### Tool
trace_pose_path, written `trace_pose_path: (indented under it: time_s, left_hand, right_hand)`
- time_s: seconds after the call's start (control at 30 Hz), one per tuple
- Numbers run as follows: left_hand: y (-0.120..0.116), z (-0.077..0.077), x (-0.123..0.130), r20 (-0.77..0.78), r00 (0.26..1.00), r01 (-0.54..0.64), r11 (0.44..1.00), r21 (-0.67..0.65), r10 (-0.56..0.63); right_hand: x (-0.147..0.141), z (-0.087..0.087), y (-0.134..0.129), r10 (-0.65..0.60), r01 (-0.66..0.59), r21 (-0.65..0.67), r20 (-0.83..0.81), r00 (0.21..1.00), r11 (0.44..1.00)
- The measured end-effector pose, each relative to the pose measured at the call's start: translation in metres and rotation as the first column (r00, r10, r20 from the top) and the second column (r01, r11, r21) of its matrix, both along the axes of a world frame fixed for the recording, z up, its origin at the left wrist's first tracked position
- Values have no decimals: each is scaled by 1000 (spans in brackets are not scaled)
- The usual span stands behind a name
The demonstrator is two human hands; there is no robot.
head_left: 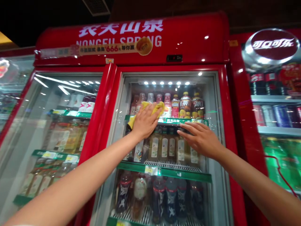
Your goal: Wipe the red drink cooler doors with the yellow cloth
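Observation:
A yellow cloth (154, 107) lies pressed against the glass door (169, 136) of a red drinks fridge. My left hand (146, 121) is on it, fingers stretched over the fabric, holding it to the pane around the top shelf's height. To the right, my right hand (201, 138) has its fingers spread and nothing in them. It is at the same door, just below the green shelf strip; whether the fingertips touch the glass I cannot tell. Behind the pane, bottles of tea (185, 105) and dark blue-labelled bottles (171, 197) stand on the shelves.
The door's red frame (231, 150) runs down the right side. At left is a second glass door (68, 131) with more bottles. Another fridge with cans (268, 116) and green bottles stands at the right, with a thin red cord (278, 166) in front.

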State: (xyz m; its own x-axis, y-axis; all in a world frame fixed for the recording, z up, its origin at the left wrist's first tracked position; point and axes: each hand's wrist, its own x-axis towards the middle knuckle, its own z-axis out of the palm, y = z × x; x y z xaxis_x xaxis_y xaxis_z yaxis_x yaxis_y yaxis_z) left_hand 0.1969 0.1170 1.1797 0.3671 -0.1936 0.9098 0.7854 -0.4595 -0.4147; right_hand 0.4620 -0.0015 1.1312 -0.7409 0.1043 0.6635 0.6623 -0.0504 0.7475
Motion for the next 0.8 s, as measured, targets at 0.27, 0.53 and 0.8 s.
trace_pose_path:
  time_s: [0.27,0.53,0.8]
  left_hand:
    - [-12,50,64,293,948,118,992,31,-122]
    - [-24,26,54,62,997,57,997,-43,-55]
    - [-42,52,116,185,979,95,995,-22,-89]
  right_hand:
    - [16,10,3,44,-35,55,-160,986,998]
    - [56,6,-12,9,-9,8,-103,995,1000]
    - [64,19,-22,53,-59,-15,-263,963,998]
